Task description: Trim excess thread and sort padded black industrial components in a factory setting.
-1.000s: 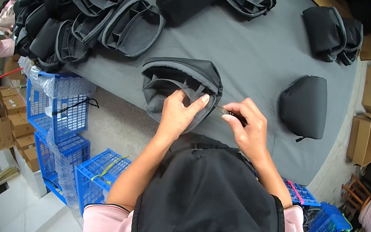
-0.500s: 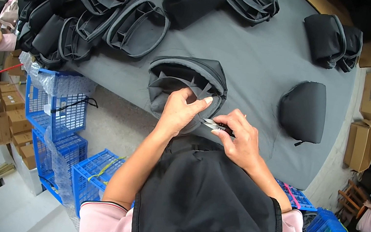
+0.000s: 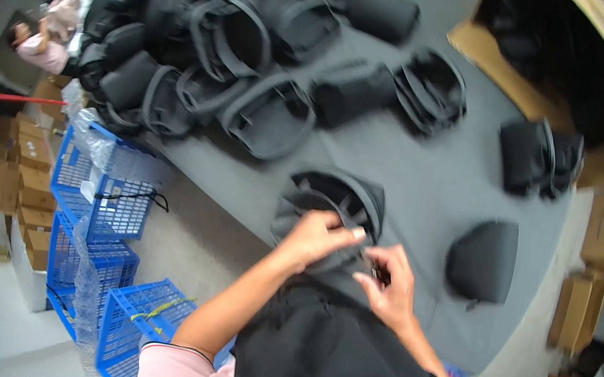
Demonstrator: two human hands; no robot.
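A black pouch [image 3: 370,192] stands open on the near side of the grey-covered table, its inner dividers partly showing. My left hand [image 3: 315,241] is closed on its near rim, thumb on top and fingers inside. Just right of that thumb, my right hand [image 3: 393,292] grips small thread snips [image 3: 379,272], held close to the rim. Motion blurs the blades, so whether they touch the pouch cannot be told. To the right sits another black pouch [image 3: 481,260], seen from its plain side.
Many black pouches [image 3: 148,8] are heaped at the table's far left, with two more pouches [image 3: 538,157] at the far right. Blue crates [image 3: 104,186] and a crate [image 3: 141,322] stand left below the table edge. Cardboard boxes [image 3: 579,310] are at right. A person [image 3: 43,50] is far left.
The whole view has shifted, so the table and pouches appear lower and further right, and blurred. Both hands stay at the same pouch, the snips still in my right hand.
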